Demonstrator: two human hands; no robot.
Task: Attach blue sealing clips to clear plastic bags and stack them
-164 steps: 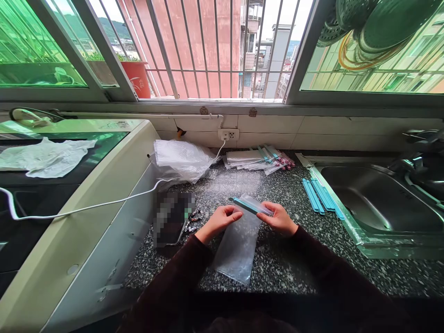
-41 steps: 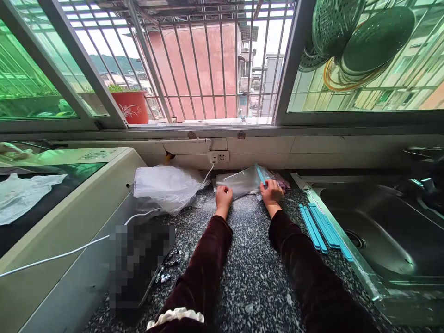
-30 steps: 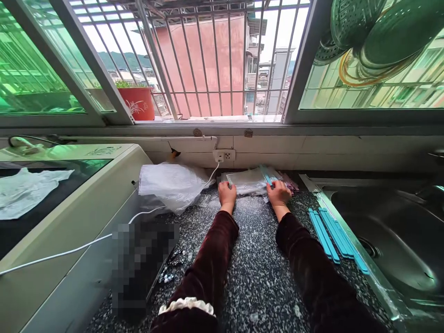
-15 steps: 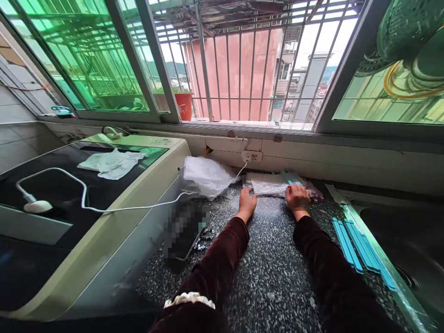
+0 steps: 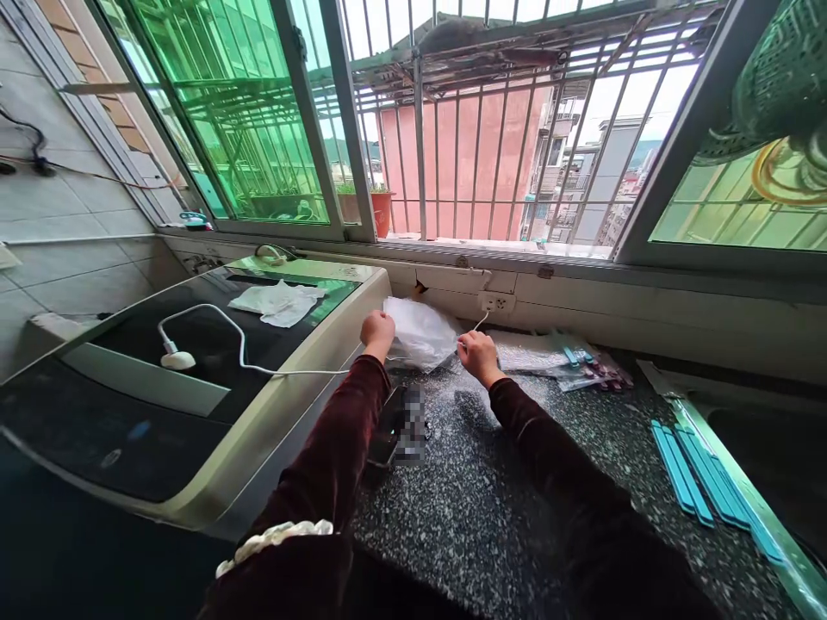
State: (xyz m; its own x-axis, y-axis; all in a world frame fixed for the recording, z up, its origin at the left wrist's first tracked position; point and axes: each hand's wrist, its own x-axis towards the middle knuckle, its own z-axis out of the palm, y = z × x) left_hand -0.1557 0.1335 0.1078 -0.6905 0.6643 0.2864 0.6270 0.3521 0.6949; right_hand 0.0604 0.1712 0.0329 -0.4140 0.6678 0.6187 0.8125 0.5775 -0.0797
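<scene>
A stack of thin whitish plastic bags (image 5: 421, 331) lies at the back of the speckled counter, against the side of the washing machine. My left hand (image 5: 377, 332) is closed at the stack's left edge, fingers curled round it. At its right edge, my right hand (image 5: 478, 355) pinches a corner between thumb and fingers. Right of that hand lies a flat bubble-wrap pouch (image 5: 526, 353), with see-through packets of small pink and blue pieces (image 5: 591, 368) beside it. Below the bags, between my forearms, rests a dark, partly blurred phone-like object (image 5: 386, 435).
On the left stands a washing machine (image 5: 349, 323) with a white cloth (image 5: 277, 301) and a white cable (image 5: 242, 344) on top. Several turquoise strips (image 5: 701, 474) lie near the sink edge (image 5: 743, 478) on the right. A wall socket (image 5: 496, 302) is behind the counter.
Both hands have moved left, from the bubble-wrap pouch to the plastic bags, and closed on their edges. The pouch stays behind on the counter. The view has turned left.
</scene>
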